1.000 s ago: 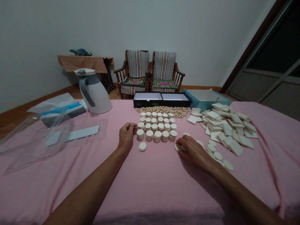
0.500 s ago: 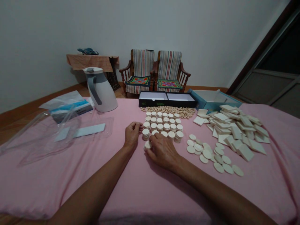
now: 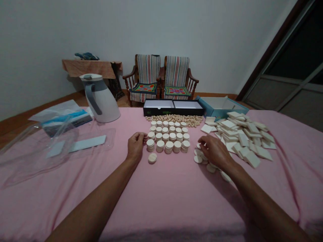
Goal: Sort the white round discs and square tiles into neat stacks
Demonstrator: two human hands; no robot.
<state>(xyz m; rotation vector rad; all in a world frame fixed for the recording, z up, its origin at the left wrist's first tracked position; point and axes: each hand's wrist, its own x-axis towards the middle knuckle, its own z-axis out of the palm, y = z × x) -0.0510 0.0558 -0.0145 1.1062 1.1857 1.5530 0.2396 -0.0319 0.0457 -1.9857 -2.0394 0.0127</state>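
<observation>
Rows of stacked round wooden discs [image 3: 169,147] stand on the pink cloth. A short stack [image 3: 152,158] sits by itself in front of their left end. My left hand [image 3: 136,144] rests at the left edge of the rows, fingers curled together beside the stacks; whether they hold anything is hidden. Over the loose discs [image 3: 198,159] on the right is my right hand [image 3: 214,150], its thumb and fingers bent down at the far left part of that pile. What its fingertips touch is too small to tell.
A heap of square wooden pieces [image 3: 243,139] lies right, before a blue box [image 3: 222,106]. Small wooden beads [image 3: 176,119] line a black divided tray [image 3: 174,112]. A white jug [image 3: 103,101] and clear plastic packaging [image 3: 111,138] are left.
My right hand has moved right, from the short front stack to the loose discs. The short stack now stands uncovered. My left hand stays beside the rows, while the whole view has shifted slightly.
</observation>
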